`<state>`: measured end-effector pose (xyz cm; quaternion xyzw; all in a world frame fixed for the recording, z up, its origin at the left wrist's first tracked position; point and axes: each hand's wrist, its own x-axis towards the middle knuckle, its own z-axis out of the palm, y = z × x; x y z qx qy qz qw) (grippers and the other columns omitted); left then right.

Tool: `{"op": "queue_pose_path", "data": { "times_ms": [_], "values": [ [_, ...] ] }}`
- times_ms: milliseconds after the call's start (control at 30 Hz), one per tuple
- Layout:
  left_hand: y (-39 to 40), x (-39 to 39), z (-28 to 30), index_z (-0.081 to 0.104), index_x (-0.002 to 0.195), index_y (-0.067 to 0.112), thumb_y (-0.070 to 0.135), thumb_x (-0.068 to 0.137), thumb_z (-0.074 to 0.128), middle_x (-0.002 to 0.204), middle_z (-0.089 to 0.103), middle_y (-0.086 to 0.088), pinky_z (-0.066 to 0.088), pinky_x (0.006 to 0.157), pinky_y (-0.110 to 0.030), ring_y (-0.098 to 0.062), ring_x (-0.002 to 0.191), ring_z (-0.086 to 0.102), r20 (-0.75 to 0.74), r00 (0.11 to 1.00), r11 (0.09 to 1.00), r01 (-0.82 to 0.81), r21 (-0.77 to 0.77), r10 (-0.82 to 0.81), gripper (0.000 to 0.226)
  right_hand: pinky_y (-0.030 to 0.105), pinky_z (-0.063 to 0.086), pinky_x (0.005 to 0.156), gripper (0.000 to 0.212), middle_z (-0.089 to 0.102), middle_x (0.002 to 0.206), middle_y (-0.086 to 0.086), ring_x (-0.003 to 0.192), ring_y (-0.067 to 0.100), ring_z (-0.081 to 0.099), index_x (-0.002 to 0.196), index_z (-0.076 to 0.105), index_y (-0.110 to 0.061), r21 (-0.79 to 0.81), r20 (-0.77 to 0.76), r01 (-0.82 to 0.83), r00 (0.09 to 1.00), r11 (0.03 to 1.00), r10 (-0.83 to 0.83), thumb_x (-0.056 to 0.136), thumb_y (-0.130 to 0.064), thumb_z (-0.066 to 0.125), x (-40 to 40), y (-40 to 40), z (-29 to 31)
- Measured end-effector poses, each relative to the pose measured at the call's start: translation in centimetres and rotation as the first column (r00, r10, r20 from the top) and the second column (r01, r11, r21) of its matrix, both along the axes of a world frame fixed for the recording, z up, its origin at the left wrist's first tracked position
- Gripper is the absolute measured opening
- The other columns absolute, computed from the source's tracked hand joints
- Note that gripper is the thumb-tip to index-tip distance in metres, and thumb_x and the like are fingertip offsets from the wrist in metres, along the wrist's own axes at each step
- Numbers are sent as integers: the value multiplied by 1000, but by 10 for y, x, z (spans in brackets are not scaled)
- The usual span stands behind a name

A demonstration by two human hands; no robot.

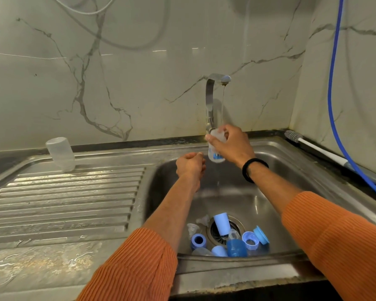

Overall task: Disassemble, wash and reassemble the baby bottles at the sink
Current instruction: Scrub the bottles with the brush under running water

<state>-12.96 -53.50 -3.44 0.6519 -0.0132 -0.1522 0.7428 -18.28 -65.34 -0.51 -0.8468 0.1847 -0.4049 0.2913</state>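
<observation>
Head view: a clear plastic baby bottle [215,148] is gripped by the right hand [230,144] under the thin tap stream [223,105], centre right of frame. The left hand [190,165] is curled, empty. The bottle's mouth should be kept beneath the stream.

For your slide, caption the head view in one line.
Right hand rinses a bottle under the tap; loose parts wait below.

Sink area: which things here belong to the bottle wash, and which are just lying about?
Job: bottle in right hand, tap, loose caps and rings in sink, upturned bottle, bottle brush.

Lying about: blue hose, grey cables.
</observation>
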Motion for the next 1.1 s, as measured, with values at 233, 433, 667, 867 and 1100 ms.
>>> {"op": "queue_pose_path", "data": {
  "times_ms": [233, 433, 667, 867, 1100],
  "values": [
    [4, -3, 9, 64, 126, 25, 27, 98, 67, 125, 67, -10, 55, 97, -37, -27, 110, 64, 180, 962, 973, -220, 77, 203, 29, 34, 58, 76, 39, 67, 98, -1, 89, 19, 67, 100, 60, -22, 63, 36, 0, 999, 998, -2, 89, -58, 69, -6, 16, 23],
    [8, -21, 20, 62, 127, 23, 26, 105, 55, 120, 68, -9, 56, 91, -39, -24, 103, 64, 282, 937, 964, -243, 107, 205, 24, 15, 42, 53, 30, 64, 80, -7, 70, 8, 64, 88, 63, -21, 90, -173, 30, 985, 995, -14, 89, -47, 76, -34, 18, -3],
    [20, -37, 37, 61, 122, 22, 19, 105, 49, 118, 69, -10, 47, 68, -31, -19, 91, 61, 386, 903, 952, 74, 296, -190, 22, 22, 39, 52, 34, 65, 72, -1, 62, 11, 59, 88, 71, -10, -17, -443, -23, 897, 1000, 13, 91, -45, 74, -62, 11, -4],
    [51, -52, 10, 61, 133, 24, 15, 102, 50, 133, 63, -5, 51, 93, -33, -22, 115, 61, 419, 837, 853, 104, 512, -353, 34, 16, 36, 54, 35, 65, 73, 2, 64, 17, 60, 85, 70, -10, -52, -328, 6, 945, 999, -22, 92, -45, 71, -72, 18, -17],
    [55, -45, 0, 55, 142, 22, 21, 100, 61, 135, 65, -7, 42, 84, -22, -19, 116, 63, 446, 752, 748, 93, 657, -485, 42, 14, 48, 74, 27, 67, 94, -7, 89, -1, 57, 111, 62, -22, -112, 88, 14, 996, 994, -4, 97, -45, 61, -73, 26, -14]
  ]
}}
